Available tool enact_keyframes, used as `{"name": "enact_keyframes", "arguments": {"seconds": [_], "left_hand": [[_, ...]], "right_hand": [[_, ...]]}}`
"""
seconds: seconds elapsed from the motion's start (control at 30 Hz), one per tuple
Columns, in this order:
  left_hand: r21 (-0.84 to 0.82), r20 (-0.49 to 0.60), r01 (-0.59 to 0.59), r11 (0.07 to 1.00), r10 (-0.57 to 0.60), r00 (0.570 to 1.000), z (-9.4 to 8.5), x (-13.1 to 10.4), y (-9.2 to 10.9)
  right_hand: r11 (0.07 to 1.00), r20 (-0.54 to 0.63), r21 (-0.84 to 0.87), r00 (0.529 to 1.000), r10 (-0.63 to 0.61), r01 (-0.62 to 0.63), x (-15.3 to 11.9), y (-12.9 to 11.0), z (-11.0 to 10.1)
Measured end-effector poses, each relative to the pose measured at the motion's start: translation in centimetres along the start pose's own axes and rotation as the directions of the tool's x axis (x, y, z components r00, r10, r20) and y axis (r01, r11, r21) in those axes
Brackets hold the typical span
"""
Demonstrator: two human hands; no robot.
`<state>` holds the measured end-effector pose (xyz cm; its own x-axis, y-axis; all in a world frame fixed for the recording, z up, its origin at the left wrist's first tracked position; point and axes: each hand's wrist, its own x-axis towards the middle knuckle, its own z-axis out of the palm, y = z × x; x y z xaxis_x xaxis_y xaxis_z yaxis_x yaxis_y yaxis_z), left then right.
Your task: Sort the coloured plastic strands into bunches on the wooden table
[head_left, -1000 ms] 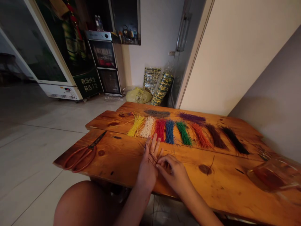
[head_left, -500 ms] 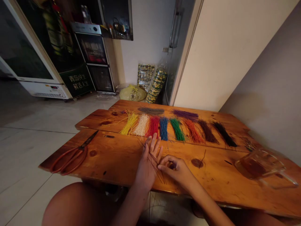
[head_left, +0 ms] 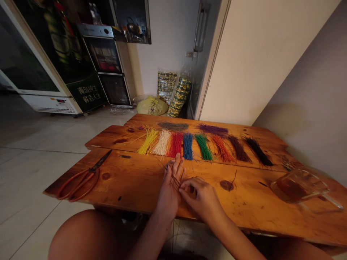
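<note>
- Already, in the head view, ten bundles [head_left: 188,146] lie sorted by colour on the table [head_left: 135,184].
- Left hand [head_left: 168,193] holds thin dark strands [head_left: 176,181] across its palm; right hand [head_left: 202,193] pinches them, fingers close together.
- Those and one loose strand [head_left: 233,181] aren't bundled yet.

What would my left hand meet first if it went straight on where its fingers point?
Your left hand would likely meet the red strand bundle first, with the blue bundle beside it. The hand's height above the table is hard to judge, so it might pass over.
</note>
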<state>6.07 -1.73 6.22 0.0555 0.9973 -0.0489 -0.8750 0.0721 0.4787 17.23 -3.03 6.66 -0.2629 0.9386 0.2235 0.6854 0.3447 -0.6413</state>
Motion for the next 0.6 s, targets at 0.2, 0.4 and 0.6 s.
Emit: {"name": "enact_keyframes", "arguments": {"seconds": [0.2,0.4,0.6], "left_hand": [[-0.069,-0.100,0.028,0.997,-0.035,0.994,-0.2,0.7,0.0],[-0.200,-0.265,-0.033,0.979,-0.022,0.964,-1.2,1.8,1.5],[-0.187,-0.177,0.006,0.982,-0.040,0.983,-1.2,1.5,1.8]], "right_hand": [[0.998,0.022,0.007,0.998,0.062,-0.062,-0.4,0.3,-0.7],[0.985,0.026,-0.130,0.993,0.118,-0.114,-1.5,6.2,-4.3],[0.693,-0.354,-0.447,0.824,0.443,-0.565,1.5,16.7,-14.7]]}}
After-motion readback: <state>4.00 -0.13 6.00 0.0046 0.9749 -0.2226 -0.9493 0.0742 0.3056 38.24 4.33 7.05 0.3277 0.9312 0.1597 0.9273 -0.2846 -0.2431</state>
